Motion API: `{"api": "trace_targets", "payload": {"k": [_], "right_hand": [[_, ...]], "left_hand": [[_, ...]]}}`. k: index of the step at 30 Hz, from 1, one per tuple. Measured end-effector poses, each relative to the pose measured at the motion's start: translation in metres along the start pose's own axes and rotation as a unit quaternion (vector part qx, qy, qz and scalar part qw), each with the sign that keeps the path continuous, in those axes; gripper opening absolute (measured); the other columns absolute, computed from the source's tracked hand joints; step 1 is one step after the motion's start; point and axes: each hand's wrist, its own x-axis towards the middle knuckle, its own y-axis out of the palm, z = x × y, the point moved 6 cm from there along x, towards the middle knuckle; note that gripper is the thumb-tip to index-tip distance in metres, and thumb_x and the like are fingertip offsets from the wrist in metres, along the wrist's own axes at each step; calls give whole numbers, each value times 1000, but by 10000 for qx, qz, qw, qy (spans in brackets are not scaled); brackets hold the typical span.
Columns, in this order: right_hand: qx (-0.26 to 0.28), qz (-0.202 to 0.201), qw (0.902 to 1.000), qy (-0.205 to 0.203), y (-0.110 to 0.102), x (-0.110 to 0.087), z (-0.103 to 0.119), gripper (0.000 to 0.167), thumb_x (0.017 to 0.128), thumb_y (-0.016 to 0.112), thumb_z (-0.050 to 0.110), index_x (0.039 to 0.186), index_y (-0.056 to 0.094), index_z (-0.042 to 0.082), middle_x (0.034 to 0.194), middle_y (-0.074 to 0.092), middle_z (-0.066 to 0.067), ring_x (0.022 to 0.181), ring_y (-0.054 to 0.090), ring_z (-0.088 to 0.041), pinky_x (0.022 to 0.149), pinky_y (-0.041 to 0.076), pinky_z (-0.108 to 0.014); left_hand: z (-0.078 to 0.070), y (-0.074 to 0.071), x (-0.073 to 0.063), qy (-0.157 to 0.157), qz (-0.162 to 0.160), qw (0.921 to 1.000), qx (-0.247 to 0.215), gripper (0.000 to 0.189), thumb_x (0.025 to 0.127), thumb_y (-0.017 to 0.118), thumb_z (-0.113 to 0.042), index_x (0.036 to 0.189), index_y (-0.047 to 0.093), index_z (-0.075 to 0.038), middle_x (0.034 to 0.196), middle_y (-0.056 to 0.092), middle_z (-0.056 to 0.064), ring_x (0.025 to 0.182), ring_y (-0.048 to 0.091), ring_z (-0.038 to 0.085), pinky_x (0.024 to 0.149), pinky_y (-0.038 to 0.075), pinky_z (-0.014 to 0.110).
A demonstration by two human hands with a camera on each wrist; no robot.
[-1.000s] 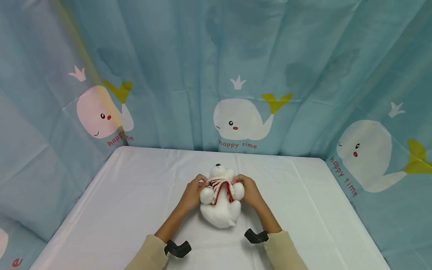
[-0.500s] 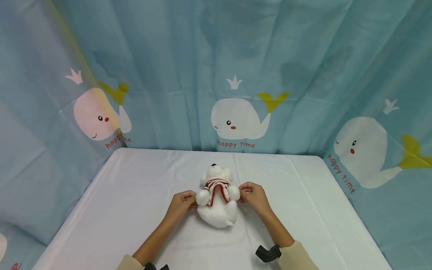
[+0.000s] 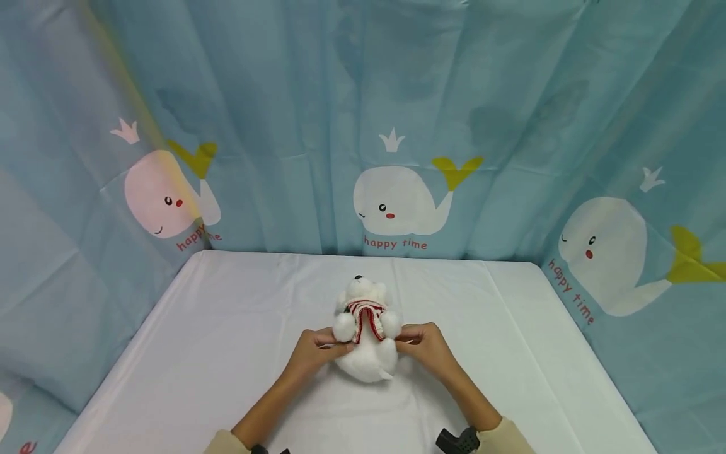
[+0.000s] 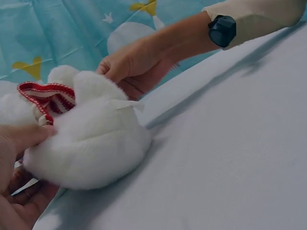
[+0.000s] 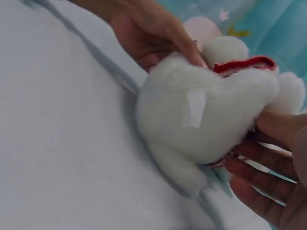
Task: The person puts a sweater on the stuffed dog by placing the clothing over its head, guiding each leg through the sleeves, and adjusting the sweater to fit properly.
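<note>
A white plush bear (image 3: 368, 362) lies on its back on the white table, its dark nose pointing to the far side. Around its neck and chest is a red-and-white striped knitted garment (image 3: 365, 309). My left hand (image 3: 312, 350) grips the bear's left-hand side, thumb on its front and fingers behind, as the left wrist view shows. At the opposite side my right hand (image 3: 428, 347) pinches the bear below its arm. A small white tag (image 5: 194, 108) shows on the bear's lower body in the right wrist view.
The table (image 3: 238, 315) is covered with a white cloth. A blue curtain (image 3: 272, 157) printed with white whales hangs along its back and sides. Dark devices, one of them this black one (image 3: 458, 440), are strapped at my wrists.
Both hands have come down from the bear's neck area to its sides, moving apart and then back in against the body. The bear stays in nearly the same spot.
</note>
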Motion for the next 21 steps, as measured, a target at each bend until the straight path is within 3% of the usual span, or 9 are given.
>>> {"api": "trace_targets", "payload": {"k": [3,7,9,12,15,18,21], "right_hand": [[-374,-164,9987,-298,2,2,3,9,86,80,5,92,82,11,91,77,-1,83,70,-10,69,59,-30],[-1218,-339,9899,-639,3,2,8,15,82,81,1,79,78,15,75,72,8,71,66,-5,63,57,-26],[-1871,-341,9780,-855,3,2,13,20,78,82,-1,74,74,16,69,68,10,66,63,-3,59,54,-23],[-2955,-303,9489,-1070,1,1,19,27,75,83,1,66,65,18,62,59,13,59,53,-1,55,45,-20],[-3664,-225,9250,-985,-4,1,19,32,74,84,3,62,58,18,58,52,13,55,44,-1,51,39,-20],[-3936,-115,9154,-839,-10,1,16,29,76,85,5,63,62,17,58,53,12,55,43,-1,52,39,-20],[-4065,-63,9112,-672,-15,0,13,20,75,85,4,67,70,14,62,60,10,57,49,-3,54,42,-22]], "left_hand": [[-5,4,2,122,-229,9993,272,15,78,90,-19,89,83,-13,94,77,-2,89,67,6,77,54,23],[-14,5,4,563,-428,9949,717,14,76,91,-15,86,80,-13,84,75,-3,79,68,8,70,56,24],[-16,1,5,670,-417,9930,879,15,76,90,-10,88,80,-12,83,75,-2,77,69,8,69,57,25],[-18,-11,8,774,-341,9897,1159,17,78,87,-3,88,79,-14,83,75,-3,77,71,8,69,58,25],[-17,-25,11,927,-181,9841,1507,22,80,82,3,83,77,-18,81,74,-7,75,71,7,69,59,25],[-12,-37,12,1128,-71,9735,1990,28,81,79,6,77,74,-21,78,72,-11,73,69,5,67,58,24],[-4,-46,10,1272,-91,9563,2629,30,79,80,6,73,70,-22,75,70,-13,71,66,2,65,56,23]]}}
